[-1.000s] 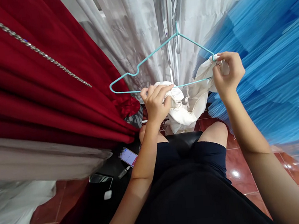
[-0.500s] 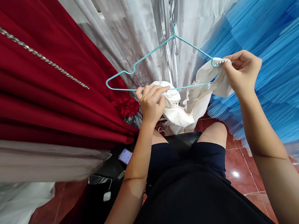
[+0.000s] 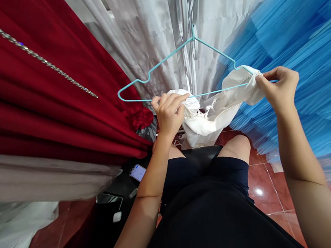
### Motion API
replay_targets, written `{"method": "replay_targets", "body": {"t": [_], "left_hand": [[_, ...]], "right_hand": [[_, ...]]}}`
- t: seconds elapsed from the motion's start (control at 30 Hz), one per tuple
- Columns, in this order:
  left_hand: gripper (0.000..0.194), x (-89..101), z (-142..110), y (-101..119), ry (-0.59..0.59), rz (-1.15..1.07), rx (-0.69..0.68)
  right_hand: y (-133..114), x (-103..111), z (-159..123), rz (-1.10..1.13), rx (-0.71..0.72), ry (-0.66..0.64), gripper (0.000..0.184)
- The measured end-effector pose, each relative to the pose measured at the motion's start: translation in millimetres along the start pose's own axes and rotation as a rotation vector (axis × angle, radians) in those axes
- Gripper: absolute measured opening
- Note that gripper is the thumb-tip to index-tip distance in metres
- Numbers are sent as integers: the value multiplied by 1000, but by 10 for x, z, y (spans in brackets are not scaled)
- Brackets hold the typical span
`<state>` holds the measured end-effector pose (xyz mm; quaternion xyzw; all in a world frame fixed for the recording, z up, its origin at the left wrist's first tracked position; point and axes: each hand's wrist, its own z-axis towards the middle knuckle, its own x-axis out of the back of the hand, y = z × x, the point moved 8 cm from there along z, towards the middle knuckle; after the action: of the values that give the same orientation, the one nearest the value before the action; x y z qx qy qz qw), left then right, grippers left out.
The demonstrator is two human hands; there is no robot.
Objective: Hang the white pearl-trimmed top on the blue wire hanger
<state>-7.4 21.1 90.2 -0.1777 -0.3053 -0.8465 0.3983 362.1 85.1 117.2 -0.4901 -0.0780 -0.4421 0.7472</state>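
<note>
A light-blue clothes hanger [image 3: 170, 56] hangs in front of me by its hook. White fabric with beaded edging, a garment [image 3: 200, 124], droops below the hanger's bottom bar. My left hand [image 3: 168, 113] is closed on the gathered cloth at the bar, left of the middle. At the hanger's right end, my right hand [image 3: 281, 87] pinches the beaded edge between thumb and fingers, and the cloth there goes over the hanger's right shoulder tip. Between my hands the garment sags, its lower part hanging down toward my knees.
Red drapery [image 3: 30, 87] with a sparkling strand [image 3: 28, 51] fills the left. Blue tulle [image 3: 300, 76] stands close on the right. White curtains [image 3: 155, 33] and a metal rack pole [image 3: 186, 38] are behind. A lit phone [image 3: 138, 172] lies on a black surface beside my left thigh.
My right hand has moved right and slightly down, drawing the beaded edge over the hanger's right tip. The fabric between my hands is stretched wider. My left hand has barely shifted.
</note>
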Motion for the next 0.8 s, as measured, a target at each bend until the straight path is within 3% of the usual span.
{"method": "replay_targets", "body": {"t": [0.2, 0.33, 0.47, 0.63, 0.7, 0.8], "left_hand": [[35, -37, 14, -39, -35, -20, 45], [38, -73, 11, -42, -56, 7, 45], [37, -88, 2, -9, -27, -4, 20], [42, -129, 16, 62, -63, -46, 27], [44, -139, 33, 88, -93, -56, 42], [44, -133, 55, 87, -116, -63, 60]], "right_hand": [[397, 91, -110, -224, -150, -112, 18], [530, 3, -245, -167, -153, -210, 18], [81, -177, -514, -36, 132, -359, 18], [-852, -352, -855, 119, 601, -335, 7], [-1088, -487, -914, 162, 692, -307, 6], [-1200, -758, -911, 162, 669, -260, 4]]}}
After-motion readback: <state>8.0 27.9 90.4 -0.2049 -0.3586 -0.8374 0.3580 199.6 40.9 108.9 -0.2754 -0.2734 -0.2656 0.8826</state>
